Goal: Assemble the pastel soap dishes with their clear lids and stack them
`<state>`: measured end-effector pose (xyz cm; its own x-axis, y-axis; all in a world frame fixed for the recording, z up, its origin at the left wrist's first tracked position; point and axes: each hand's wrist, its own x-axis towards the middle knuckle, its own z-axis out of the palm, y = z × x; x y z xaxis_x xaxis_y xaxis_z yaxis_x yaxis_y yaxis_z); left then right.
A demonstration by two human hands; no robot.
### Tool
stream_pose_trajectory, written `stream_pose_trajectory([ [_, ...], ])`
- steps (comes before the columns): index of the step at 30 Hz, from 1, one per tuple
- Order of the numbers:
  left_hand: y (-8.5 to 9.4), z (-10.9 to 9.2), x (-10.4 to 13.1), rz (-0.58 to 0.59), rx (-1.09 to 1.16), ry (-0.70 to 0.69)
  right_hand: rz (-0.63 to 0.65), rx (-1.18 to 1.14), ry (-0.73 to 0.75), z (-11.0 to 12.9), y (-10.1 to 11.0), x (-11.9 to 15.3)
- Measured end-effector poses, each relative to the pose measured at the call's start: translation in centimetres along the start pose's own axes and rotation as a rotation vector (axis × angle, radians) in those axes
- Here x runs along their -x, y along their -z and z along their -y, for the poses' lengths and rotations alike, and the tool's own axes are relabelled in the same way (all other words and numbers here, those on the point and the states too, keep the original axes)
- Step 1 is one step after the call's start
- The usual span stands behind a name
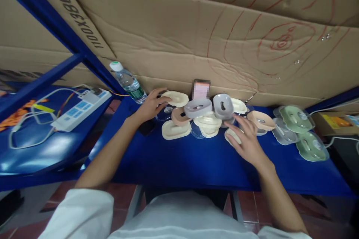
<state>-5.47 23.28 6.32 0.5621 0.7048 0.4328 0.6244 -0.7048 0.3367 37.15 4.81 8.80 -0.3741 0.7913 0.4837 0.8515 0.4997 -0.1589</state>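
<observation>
A loose heap of oval plastic soap dishes in cream, grey and tan lies on the blue table (179, 164). My left hand (151, 105) is at the heap's left end, fingers apart, its fingertips at the edge of a cream dish (178, 99). On the right, my right hand (248, 140) spreads its fingers over another cream dish (233, 136), partly covering it; whether it touches is hard to tell. Between the hands are a grey dish (198, 108), an upturned-looking grey dish (223, 106) and a cream dish (176, 130). A tan dish (261, 120) sits just beyond my right hand.
Green dishes with clear covers (297, 118) stand at the right. A water bottle (128, 82) and a phone-like object (201, 89) are near the cardboard wall (168, 37). Left of the blue frame bar (50, 78) lies a white power strip (81, 110) with cables.
</observation>
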Motion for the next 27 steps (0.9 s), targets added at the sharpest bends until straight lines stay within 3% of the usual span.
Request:
stream_pose_trajectory([
  [4,-1.4,0.0,0.0,-0.002,0.02,0.015,-0.046,0.208,-0.226,-4.9,1.5,4.2],
  [8,-1.5,-1.2,0.7,-0.053,0.012,0.029,0.003,0.35,-0.421,-10.6,1.1,6.1],
  [11,-0.4,-3.5,2.9,-0.09,-0.043,0.044,0.057,0.341,-0.474,-13.4,-0.1,6.6],
  [13,0.1,-6.5,5.5,-0.108,-0.071,0.055,0.066,0.298,-0.462,-14.2,-1.0,7.2],
  [16,-0.5,-12.9,10.0,-0.092,-0.049,0.112,-0.021,0.252,-0.445,-13.5,-1.3,8.3],
  [20,-4.8,-20.6,13.4,0.014,0.261,0.088,-0.267,0.288,-0.474,-10.4,0.5,8.0],
  [22,-7.1,-22.4,13.4,0.052,0.327,0.041,-0.288,0.263,-0.396,-8.3,1.5,5.8],
  [24,-8.8,-23.0,12.9,0.108,0.321,-0.032,-0.186,0.208,-0.23,-6.5,1.8,2.6],
  [27,-9.7,-23.1,12.7,0.158,0.304,-0.059,-0.006,0.141,-0.048,-5.1,0.3,-2.8],
])
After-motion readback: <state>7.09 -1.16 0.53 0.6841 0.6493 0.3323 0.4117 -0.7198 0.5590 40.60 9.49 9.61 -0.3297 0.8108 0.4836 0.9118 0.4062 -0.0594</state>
